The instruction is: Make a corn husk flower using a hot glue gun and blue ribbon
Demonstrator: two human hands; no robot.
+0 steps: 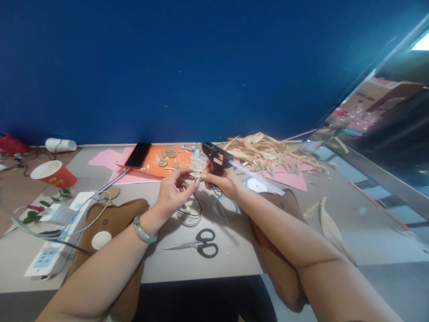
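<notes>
My right hand (pixel 224 182) grips a black glue gun (pixel 216 157) by its handle, held above the grey table (pixel 234 255); a clear glue stick (pixel 258 177) juts out of its back toward the right. My left hand (pixel 172 190), with a pale green bangle (pixel 144 230) on the wrist, pinches a thin straw strip (pixel 182 169) right next to the gun's handle. The gun's black cord (pixel 191 210) loops on the table below both hands.
Black scissors (pixel 201 243) lie near the front edge. Brown cloth pieces (pixel 114 219) lie under both arms. A phone (pixel 138 154) and cardboard discs (pixel 166 158) rest on orange paper. Straw pile (pixel 268 152) at back right, red cup (pixel 53 174) and power strip (pixel 56 243) at left.
</notes>
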